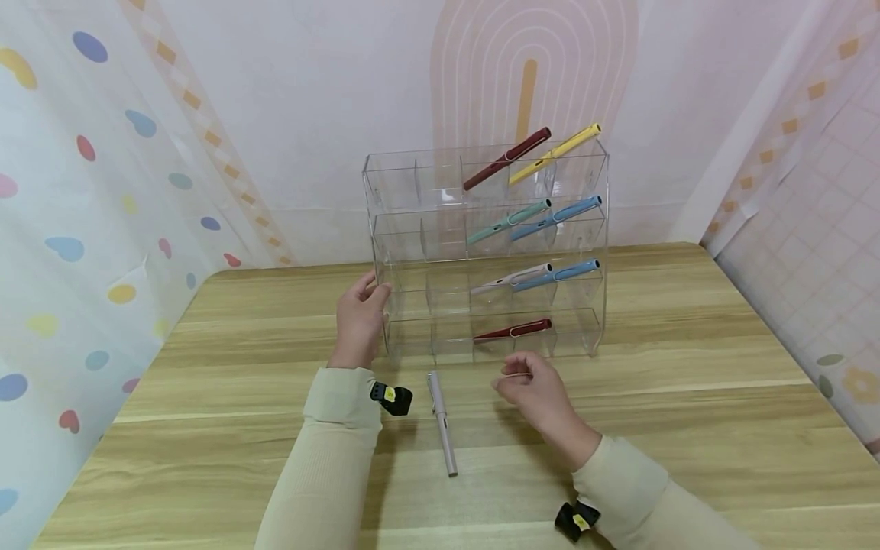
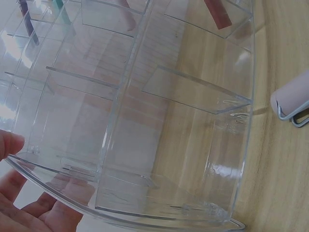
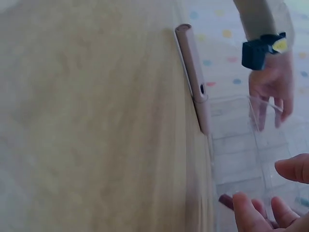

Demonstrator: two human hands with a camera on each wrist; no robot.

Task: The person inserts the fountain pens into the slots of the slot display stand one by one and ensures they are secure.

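A clear acrylic pen rack (image 1: pixel 452 350) with rows of compartments stands on the table. My left hand (image 1: pixel 359 325) grips its left side edge, with the thumb (image 2: pixel 12 144) at the front and the other fingers beyond the side wall. In front of the rack's lower right part, my right hand (image 1: pixel 539 389) hangs above the table, its fingers loosely curled around nothing. Between the hands, a pale lilac-grey pen (image 1: pixel 442 424) lies on the table, its clip end towards the rack.
Several pens lean in the rack's right-hand columns: maroon (image 1: pixel 509 159) and yellow (image 1: pixel 555 154) on top, green (image 1: pixel 509 221) and blue (image 1: pixel 557 218) below, then a pale pen (image 1: pixel 512 279) beside another blue one, and a dark red pen (image 1: pixel 513 331) at the bottom. A patterned curtain hangs behind.
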